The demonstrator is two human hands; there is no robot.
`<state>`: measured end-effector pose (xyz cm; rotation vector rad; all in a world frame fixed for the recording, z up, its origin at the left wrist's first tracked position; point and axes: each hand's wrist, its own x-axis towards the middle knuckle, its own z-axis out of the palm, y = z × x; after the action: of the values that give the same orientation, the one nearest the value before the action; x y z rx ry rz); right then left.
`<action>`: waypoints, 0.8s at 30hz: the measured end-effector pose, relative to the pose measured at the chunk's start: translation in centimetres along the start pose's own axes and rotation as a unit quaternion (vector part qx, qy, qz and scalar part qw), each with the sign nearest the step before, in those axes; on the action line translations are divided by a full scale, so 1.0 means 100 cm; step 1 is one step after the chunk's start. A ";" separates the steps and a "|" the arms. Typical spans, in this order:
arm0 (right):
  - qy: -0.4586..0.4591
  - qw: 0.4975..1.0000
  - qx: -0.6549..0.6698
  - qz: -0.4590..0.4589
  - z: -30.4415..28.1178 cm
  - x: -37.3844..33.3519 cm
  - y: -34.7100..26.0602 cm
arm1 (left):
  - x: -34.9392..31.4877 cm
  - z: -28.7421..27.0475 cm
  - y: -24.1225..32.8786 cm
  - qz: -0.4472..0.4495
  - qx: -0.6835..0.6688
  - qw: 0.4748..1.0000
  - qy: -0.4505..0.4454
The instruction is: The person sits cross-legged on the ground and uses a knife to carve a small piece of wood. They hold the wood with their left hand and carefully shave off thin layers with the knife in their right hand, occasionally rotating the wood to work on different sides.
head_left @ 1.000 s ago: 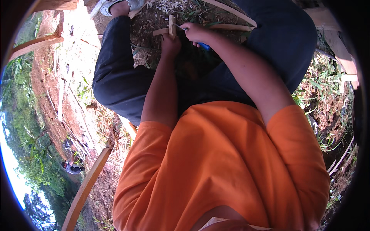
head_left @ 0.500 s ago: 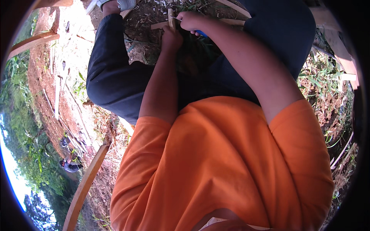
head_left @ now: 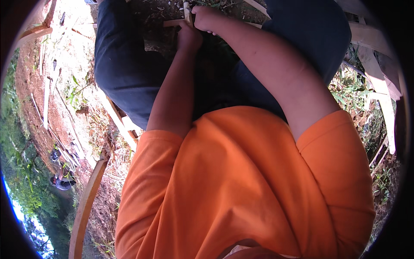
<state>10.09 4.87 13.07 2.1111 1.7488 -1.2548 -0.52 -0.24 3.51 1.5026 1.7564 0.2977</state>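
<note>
Between my legs at the top of the view, my left hand (head_left: 189, 38) is closed round the lower part of a short pale wooden stick (head_left: 187, 10), which stands up from the fist. Right beside it, my right hand (head_left: 208, 19) is closed on a knife, its knuckles close to the stick. The knife's blue handle and thin blade show in the earlier frame; now the hand hides nearly all of it. A flat strip of wood (head_left: 172, 23) lies crosswise by the left hand.
Pale shavings are scattered on the dark ground ahead. A curved wooden beam (head_left: 88, 207) rises at the lower left, and planks (head_left: 379, 82) lean at the right. Long sticks (head_left: 46, 103) lie on bare soil at the left, where another person (head_left: 64, 182) is seen farther off.
My right hand has shifted left, closer to the stick, and the knife's blue handle has gone out of sight. The whole view has tilted a little; my left hand keeps its hold.
</note>
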 end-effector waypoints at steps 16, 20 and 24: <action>-0.040 0.998 0.047 0.013 -0.016 0.037 0.018 | 0.000 0.001 0.003 -0.046 -0.002 0.999 -0.025; -0.039 0.999 0.035 -0.010 -0.023 0.004 0.006 | -0.005 -0.013 0.015 -0.064 -0.003 0.997 -0.037; -0.032 0.998 0.032 0.035 -0.023 -0.008 -0.007 | -0.005 -0.013 0.011 -0.055 -0.015 0.998 -0.039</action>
<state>10.65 5.78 15.40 2.1208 1.6164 -1.3617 -0.63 -0.03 5.24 1.3725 1.7588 0.2053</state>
